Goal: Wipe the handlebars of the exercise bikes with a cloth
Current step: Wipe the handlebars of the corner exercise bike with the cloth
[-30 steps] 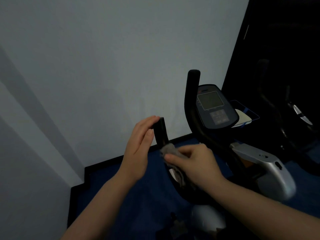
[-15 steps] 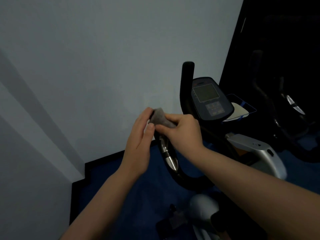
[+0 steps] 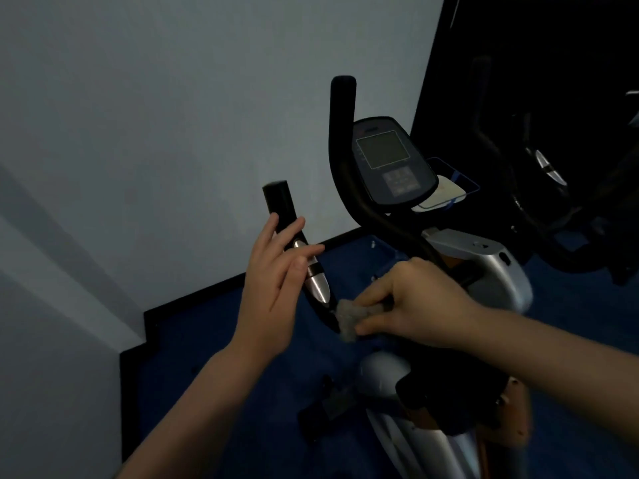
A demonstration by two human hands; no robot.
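An exercise bike stands in front of me with a black left handlebar (image 3: pixel 280 205) that rises upright and carries a silver sensor band (image 3: pixel 316 283). My left hand (image 3: pixel 273 288) rests against this bar with its fingers nearly straight, touching it just below the black tip. My right hand (image 3: pixel 415 305) grips a grey cloth (image 3: pixel 349 318) wrapped round the lower bend of the same bar, below the silver band. The right handlebar (image 3: pixel 340 133) stands free farther back, beside the console (image 3: pixel 390 164).
A pale wall fills the left and the back. The floor is dark blue carpet (image 3: pixel 214 357) with a black skirting. A second exercise bike (image 3: pixel 539 160) stands in the dark at the right. A pedal (image 3: pixel 332 406) juts out low near my arms.
My right hand has slid the cloth down from the top of the left handlebar to its lower bend. My left hand has stayed against the upper bar, its fingers straighter.
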